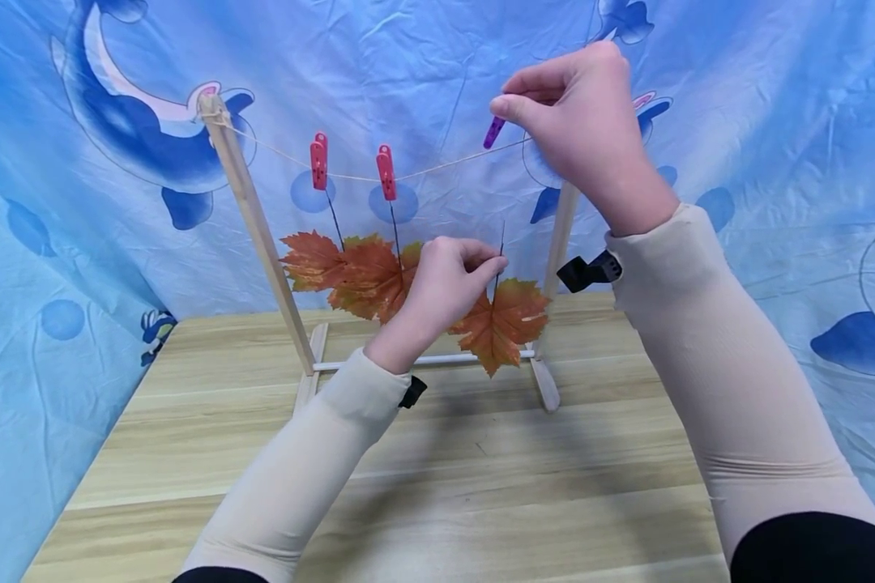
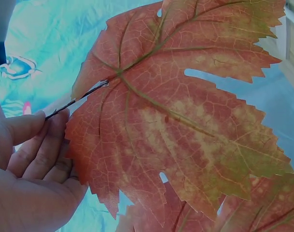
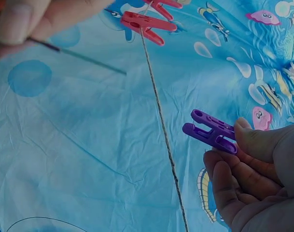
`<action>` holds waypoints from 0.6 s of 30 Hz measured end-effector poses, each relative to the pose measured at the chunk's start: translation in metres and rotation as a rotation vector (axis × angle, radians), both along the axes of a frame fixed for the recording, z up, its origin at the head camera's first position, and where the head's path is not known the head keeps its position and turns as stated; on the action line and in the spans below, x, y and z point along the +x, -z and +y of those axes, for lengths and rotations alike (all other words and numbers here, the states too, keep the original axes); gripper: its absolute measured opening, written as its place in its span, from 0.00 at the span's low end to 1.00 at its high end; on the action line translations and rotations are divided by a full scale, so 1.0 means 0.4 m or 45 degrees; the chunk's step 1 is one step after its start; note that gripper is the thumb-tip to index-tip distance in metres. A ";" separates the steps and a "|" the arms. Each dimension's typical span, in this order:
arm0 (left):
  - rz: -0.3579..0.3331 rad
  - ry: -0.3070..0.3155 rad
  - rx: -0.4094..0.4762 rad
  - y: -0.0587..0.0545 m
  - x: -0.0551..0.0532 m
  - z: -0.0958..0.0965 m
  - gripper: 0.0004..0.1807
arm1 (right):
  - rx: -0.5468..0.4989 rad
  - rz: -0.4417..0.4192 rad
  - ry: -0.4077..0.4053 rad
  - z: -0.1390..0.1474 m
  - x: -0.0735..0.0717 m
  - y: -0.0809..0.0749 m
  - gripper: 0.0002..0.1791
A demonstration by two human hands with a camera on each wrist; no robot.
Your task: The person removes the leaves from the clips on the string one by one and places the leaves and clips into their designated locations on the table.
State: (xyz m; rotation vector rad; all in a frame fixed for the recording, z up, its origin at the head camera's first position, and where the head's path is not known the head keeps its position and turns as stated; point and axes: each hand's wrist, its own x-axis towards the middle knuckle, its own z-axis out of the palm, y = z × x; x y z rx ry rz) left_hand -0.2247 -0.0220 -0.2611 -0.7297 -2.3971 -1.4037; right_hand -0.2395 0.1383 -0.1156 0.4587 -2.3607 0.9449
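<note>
My left hand (image 1: 452, 279) pinches the dark stem (image 2: 74, 102) of an orange-red maple leaf (image 1: 497, 324) between thumb and fingertips. That leaf hangs below the hand, and its stem tip points up, apart from the string. Higher up on the right, my right hand (image 1: 576, 121) holds a purple clothespin (image 3: 212, 131) by one end, its jaws just beside the string (image 3: 161, 121) and not on it. Two red clothespins (image 1: 319, 162) grip the string farther left. From them hang two more maple leaves (image 1: 368, 279), partly hidden behind my left hand.
A wooden frame with a left post (image 1: 251, 210) and a right post (image 1: 563, 227) carries the string. A white rod (image 1: 437, 359) joins its feet above the wooden table (image 1: 481, 486). Behind it hangs a blue curtain (image 1: 423, 73) with sea animals.
</note>
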 end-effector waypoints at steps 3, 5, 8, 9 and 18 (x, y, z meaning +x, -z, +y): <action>-0.009 0.019 0.013 0.004 0.018 -0.004 0.07 | -0.014 0.018 -0.009 0.004 0.006 -0.001 0.19; -0.010 0.031 0.023 0.006 0.030 -0.008 0.07 | -0.025 0.033 -0.017 0.007 0.012 -0.003 0.19; 0.004 0.047 0.022 0.008 0.048 -0.017 0.06 | -0.046 0.058 -0.037 0.009 0.022 -0.006 0.19; 0.007 0.053 0.019 0.009 0.054 -0.020 0.06 | -0.054 0.064 -0.048 0.010 0.025 -0.007 0.18; 0.028 -0.001 -0.038 0.017 0.105 -0.066 0.05 | -0.144 0.028 -0.173 0.023 0.080 0.007 0.16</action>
